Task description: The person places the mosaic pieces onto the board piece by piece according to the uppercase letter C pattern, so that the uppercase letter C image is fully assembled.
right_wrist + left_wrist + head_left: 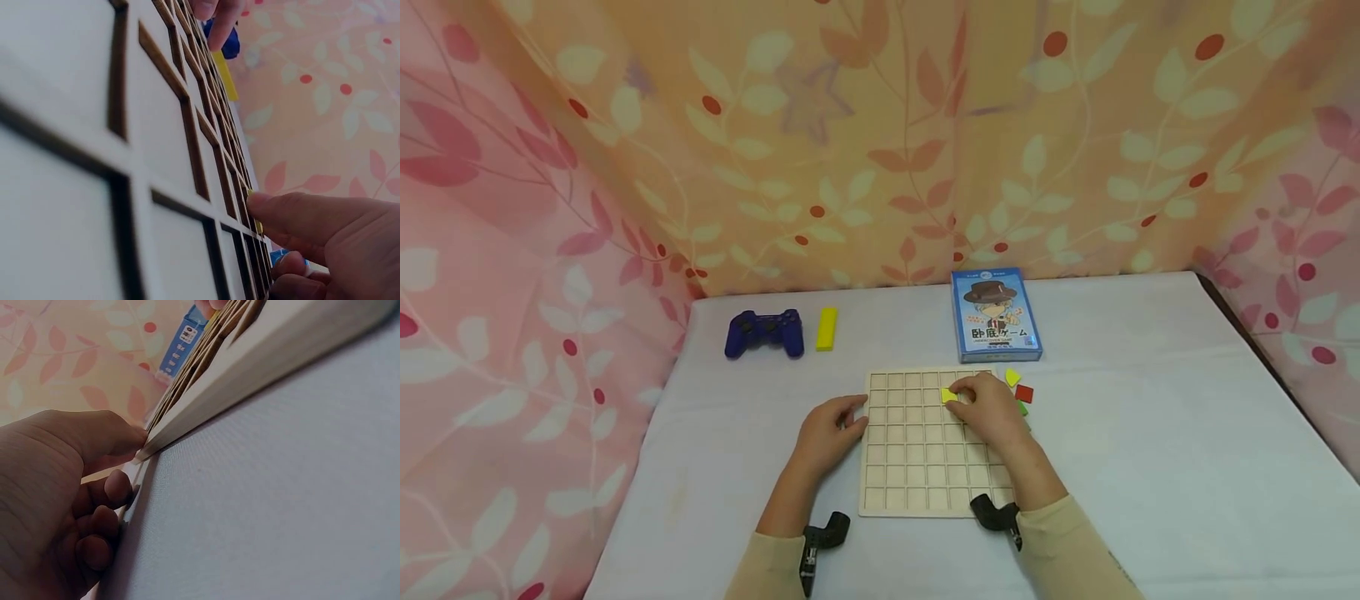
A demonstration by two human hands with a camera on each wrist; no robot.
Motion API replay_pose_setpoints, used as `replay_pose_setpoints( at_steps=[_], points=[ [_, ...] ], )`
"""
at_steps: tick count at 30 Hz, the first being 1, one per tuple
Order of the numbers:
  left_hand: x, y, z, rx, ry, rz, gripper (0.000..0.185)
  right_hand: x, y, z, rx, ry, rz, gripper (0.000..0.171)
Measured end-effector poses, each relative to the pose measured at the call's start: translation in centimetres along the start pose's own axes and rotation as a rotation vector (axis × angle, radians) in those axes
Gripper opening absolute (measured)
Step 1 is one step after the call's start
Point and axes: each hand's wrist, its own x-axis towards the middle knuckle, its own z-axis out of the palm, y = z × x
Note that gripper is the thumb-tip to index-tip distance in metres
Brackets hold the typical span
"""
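A pale wooden grid board (917, 454) lies flat in front of me, its squares divided by raised ridges. My left hand (829, 435) rests at the board's left edge, thumb and index fingertips right at the rim; in the left wrist view the other fingers (100, 522) hang loosely curled beside it. My right hand (992, 412) pinches a small yellow tile (949, 396) between thumb and index finger over an upper square right of the middle. Past the board's right edge lie a yellow piece (1012, 377), a red tile (1024, 394) and a green piece (1022, 408), partly hidden by the right hand.
Behind the board stands a blue game box (996, 321) with a cartoon figure in a hat. Farther left are a dark blue game controller (764, 334) and a yellow bar (826, 329). A white cloth (1150, 417) covers the table; patterned curtains (880, 167) hang around it.
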Motion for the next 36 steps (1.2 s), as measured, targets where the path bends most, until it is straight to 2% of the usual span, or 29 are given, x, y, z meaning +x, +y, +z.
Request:
replay_pose_setpoints(
  at_steps=[9, 14, 18, 22, 29, 36],
  points=[
    [-0.4, 0.1, 0.4, -0.025, -0.007, -0.039, 0.034, -0.5, -0.2, -2.1, 0.111, 0.07, -0.027, 0.035],
    [-0.4, 0.1, 0.4, -0.022, 0.001, -0.016, 0.034, -0.7, -0.2, -3.6, 0.134, 0.095, -0.059, 0.032],
    [-0.2, 0.0, 0.3, -0.014, 0.008, 0.011, 0.033, -0.9, 0.0, -4.7, 0.135, 0.104, -0.044, 0.03],
    [-0.2, 0.0, 0.2, -0.011, 0.012, 0.011, 0.033, -1.2, 0.4, -5.9, 0.135, 0.118, -0.039, 0.031],
    [-0.2, -0.2, 0.5, -0.018, -0.003, -0.009, 0.034, -1.6, 2.1, -8.0, 0.155, 0.139, 0.037, 0.034],
    [-0.3, 0.0, 0.3, -0.016, 0.013, -0.014, 0.033, -1.7, 3.8, -9.2, 0.155, 0.111, 0.124, 0.04]
  ],
)
